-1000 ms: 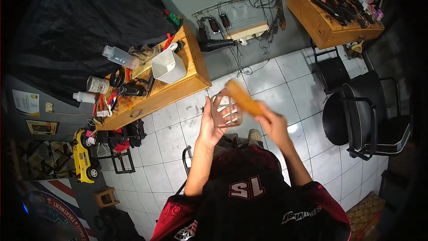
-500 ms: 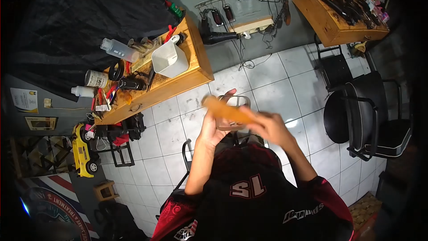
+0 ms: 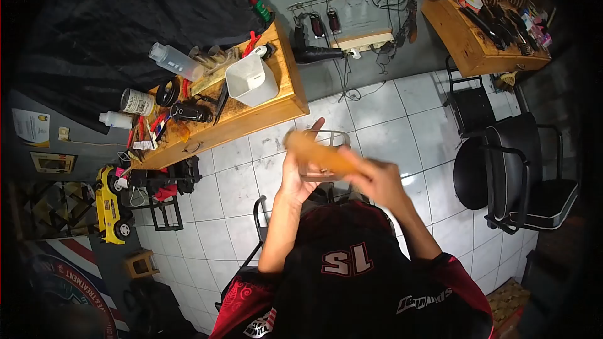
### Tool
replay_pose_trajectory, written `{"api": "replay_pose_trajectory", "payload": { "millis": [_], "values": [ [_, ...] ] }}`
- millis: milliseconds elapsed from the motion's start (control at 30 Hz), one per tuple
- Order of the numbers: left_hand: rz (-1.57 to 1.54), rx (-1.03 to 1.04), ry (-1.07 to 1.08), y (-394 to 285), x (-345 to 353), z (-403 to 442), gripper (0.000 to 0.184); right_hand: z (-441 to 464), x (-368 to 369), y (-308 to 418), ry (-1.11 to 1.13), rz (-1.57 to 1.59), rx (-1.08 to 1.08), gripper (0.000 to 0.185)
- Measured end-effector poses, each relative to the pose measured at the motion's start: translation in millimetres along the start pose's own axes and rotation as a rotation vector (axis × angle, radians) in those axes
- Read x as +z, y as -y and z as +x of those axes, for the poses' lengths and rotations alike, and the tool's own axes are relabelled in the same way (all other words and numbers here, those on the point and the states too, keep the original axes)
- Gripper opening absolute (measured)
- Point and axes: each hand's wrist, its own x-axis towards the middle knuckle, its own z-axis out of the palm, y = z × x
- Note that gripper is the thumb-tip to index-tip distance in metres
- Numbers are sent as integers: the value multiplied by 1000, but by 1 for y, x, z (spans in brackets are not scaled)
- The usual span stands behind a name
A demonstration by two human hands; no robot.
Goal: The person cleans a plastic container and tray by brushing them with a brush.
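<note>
My left hand [image 3: 293,180] is wrapped round the side of a clear plastic box [image 3: 340,139] with a pale frame or dividers, held in front of my body. My right hand [image 3: 381,182] grips one end of an orange-brown, elongated object [image 3: 320,155], which looks like a brush but is smeared by motion. It lies across the top of the box, hiding much of it, and its far end reaches over the fingers of my left hand. Whether it touches the box, I cannot tell.
At left, a wooden counter [image 3: 220,127] carries a white bin [image 3: 252,80], a spray bottle [image 3: 176,61], clippers [image 3: 191,112] and jars. A hair dryer [image 3: 320,55] and cords hang on the wall. Black chairs [image 3: 512,160] stand at right, and a second wooden counter [image 3: 468,41] behind them.
The camera view has shifted slightly, so the counters sit a little lower in it. Both hands keep their grips, and the orange-brown object stays blurred over the box.
</note>
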Motion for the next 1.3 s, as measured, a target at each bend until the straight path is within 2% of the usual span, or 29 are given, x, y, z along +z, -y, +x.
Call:
{"api": "replay_pose_trajectory", "payload": {
  "millis": [33,67,133,167,233,267,367,433,467,500,567,600,733,800,833,900,967,1033,1100,1133,1167,1233,1300],
  "values": [
    [100,-3,-61,-2,-1,-1,78,7,1,-12,-161,6,28,52],
    [97,3,-60,-1,-4,-1,78,12,-6,-19,-158,3,22,52],
    [-163,35,198,0,-10,-2,77,20,-21,-20,-261,-186,334,50],
    [-163,36,197,0,-10,-3,77,20,-24,-15,-261,-185,333,50],
    [-61,99,17,-4,-2,-3,79,21,-29,-6,-328,97,322,48],
    [-58,91,9,-6,-2,-4,81,17,-21,-13,-327,141,135,47],
    [-86,91,-93,-5,5,-6,80,3,-13,20,53,255,74,52],
    [-170,68,54,-1,-10,-1,80,8,-10,47,185,123,-149,56],
    [-197,75,32,0,-11,-1,81,11,-14,52,384,-29,-85,58],
    [-195,74,28,-1,-10,-5,81,12,-10,46,383,-24,-84,58],
    [-90,172,10,-3,-6,-11,82,11,3,17,78,85,-70,58],
    [-144,215,-94,-3,1,-10,81,8,6,-4,-24,89,12,58],
    [-166,184,61,4,-12,-10,81,15,-13,-4,-186,-70,182,57],
    [-145,165,23,6,-13,-8,81,16,-14,6,-154,150,284,56],
    [-119,153,-17,6,-14,-8,81,15,-12,11,-150,152,284,56],
    [-238,121,-22,8,-24,-4,78,8,-5,25,69,200,-10,57],
    [-291,20,54,7,-26,-2,74,11,-8,43,296,55,-137,56],
    [-171,55,43,3,-14,-10,75,12,-5,38,331,-57,-140,55],
    [-42,-25,94,-5,-16,-20,77,16,4,5,122,-10,27,53],
    [48,-122,-101,-8,-5,-22,77,24,7,-3,-91,40,-27,53],
    [43,-117,-107,-7,-7,-20,77,28,4,-4,-83,43,-32,53],
    [-77,-72,37,-5,-14,-18,74,34,-4,3,-162,4,162,53],
    [-147,-62,38,-5,-20,-18,69,34,-3,9,-163,70,217,53]
  ]
}}
